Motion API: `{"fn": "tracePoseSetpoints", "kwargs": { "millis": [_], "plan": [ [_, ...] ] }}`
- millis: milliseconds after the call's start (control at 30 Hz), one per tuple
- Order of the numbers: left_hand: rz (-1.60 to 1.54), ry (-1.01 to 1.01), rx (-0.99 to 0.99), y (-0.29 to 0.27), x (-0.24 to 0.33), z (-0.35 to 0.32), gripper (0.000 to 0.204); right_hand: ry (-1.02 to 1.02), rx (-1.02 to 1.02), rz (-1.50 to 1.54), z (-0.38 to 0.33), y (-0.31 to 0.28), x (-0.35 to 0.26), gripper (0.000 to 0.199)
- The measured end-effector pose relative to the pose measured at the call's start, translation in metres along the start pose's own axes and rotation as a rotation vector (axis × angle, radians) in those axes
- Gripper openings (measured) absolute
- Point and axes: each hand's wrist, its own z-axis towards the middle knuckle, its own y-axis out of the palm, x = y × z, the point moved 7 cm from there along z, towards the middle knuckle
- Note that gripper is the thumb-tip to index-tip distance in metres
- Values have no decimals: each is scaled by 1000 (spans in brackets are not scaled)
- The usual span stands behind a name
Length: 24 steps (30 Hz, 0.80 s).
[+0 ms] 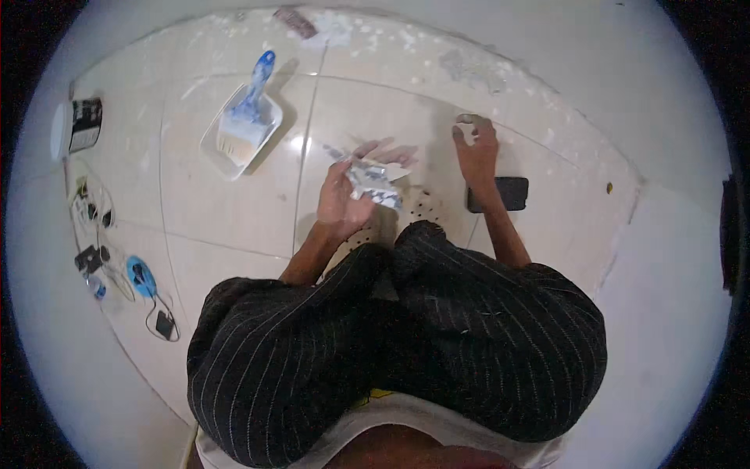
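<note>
Gripped in my left hand (341, 205) is a crumpled white-and-grey piece of paper or foil (376, 186), held just above the tiled floor in front of my feet. Fingers and thumb close on its left edge. Off to the right, my right hand (478, 148) is over the floor with its fingers curled round toward the thumb. A small pale patch shows between them; whether it is a held scrap or the floor behind I cannot tell. Beside the right wrist lies a dark phone (512, 193), partly covered by the forearm.
A white tray (209, 148) at the far left holds a wide paintbrush (254, 98) with a blue handle. Beyond it is a white-and-black tub (82, 125) on its side. Cables and a blue disc (141, 275) lie along the left edge. White specks mark the floor along the wall.
</note>
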Motion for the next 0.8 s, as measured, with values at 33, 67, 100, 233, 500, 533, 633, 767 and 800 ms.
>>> {"fn": "tracePoseSetpoints", "kwargs": {
  "millis": [33,67,100,233,500,533,633,767,800],
  "plan": [
    [-9,12,41,-2,0,-1,54,51,-4,-6,2,4,18,24],
    [-18,24,82,-4,0,0,55,55,19,-17,7,2,33,24],
    [-14,14,69,-4,-2,0,55,70,68,-87,14,0,51,27],
    [-15,10,150,-21,-4,-1,55,60,205,-240,53,-24,93,36],
    [18,35,186,-21,-2,-4,55,70,143,-567,93,-33,89,41],
    [0,36,199,-22,-2,-3,55,85,147,-566,91,-33,92,41],
    [21,24,141,-25,-1,-3,58,108,147,-548,87,-31,94,38],
    [26,27,190,-24,-4,-3,58,104,182,-484,80,-33,105,33],
    [29,24,190,-24,-4,-3,58,106,183,-485,79,-32,108,33]
  ]
}}
